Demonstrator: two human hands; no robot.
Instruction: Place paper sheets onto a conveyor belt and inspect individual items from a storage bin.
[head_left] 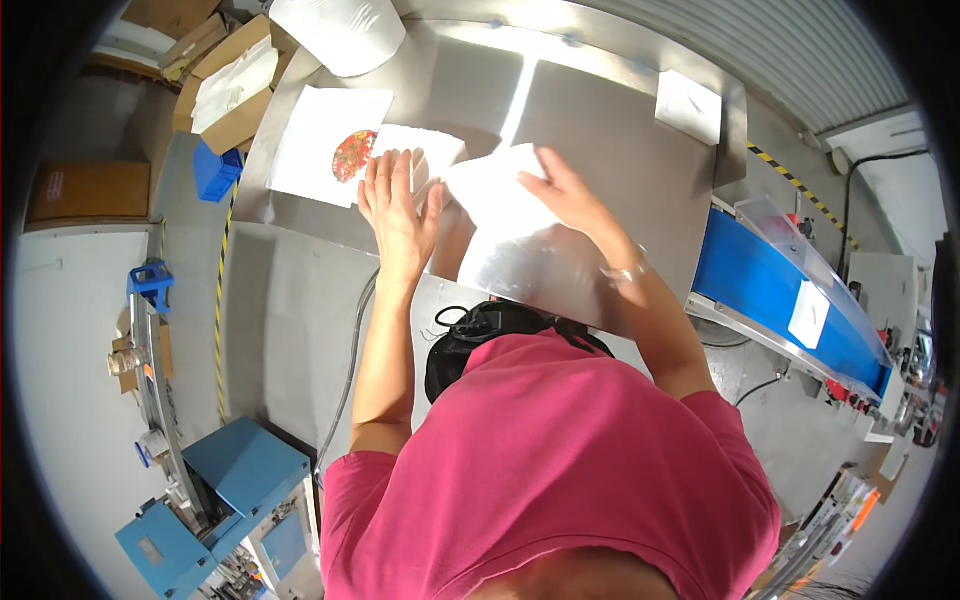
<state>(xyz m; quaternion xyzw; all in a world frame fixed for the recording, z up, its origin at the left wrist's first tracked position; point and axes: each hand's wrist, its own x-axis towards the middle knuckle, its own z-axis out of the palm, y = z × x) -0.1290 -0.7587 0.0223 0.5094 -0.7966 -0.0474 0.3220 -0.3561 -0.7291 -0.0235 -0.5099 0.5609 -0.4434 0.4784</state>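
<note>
My left hand [398,215] rests with fingers stretched out at the near edge of a white packet [425,145], its thumb apart. Beside its fingertips, a round red, yellow and green patch [355,156] shows on a flat white sheet [318,120]; whether it is printed cannot be told. My right hand [568,192] pinches the right edge of a white sheet or bag [500,188] between thumb and fingers. That piece lies just right of the packet, over the shiny metal table [590,110]. Glare blurs the outlines of the white pieces.
A white bucket-like container [345,35] stands at the back left, near an open cardboard box [235,85] and a blue bin [215,170]. A flat white packet [688,107] lies back right. A blue conveyor belt [765,285] carries another white packet [809,314].
</note>
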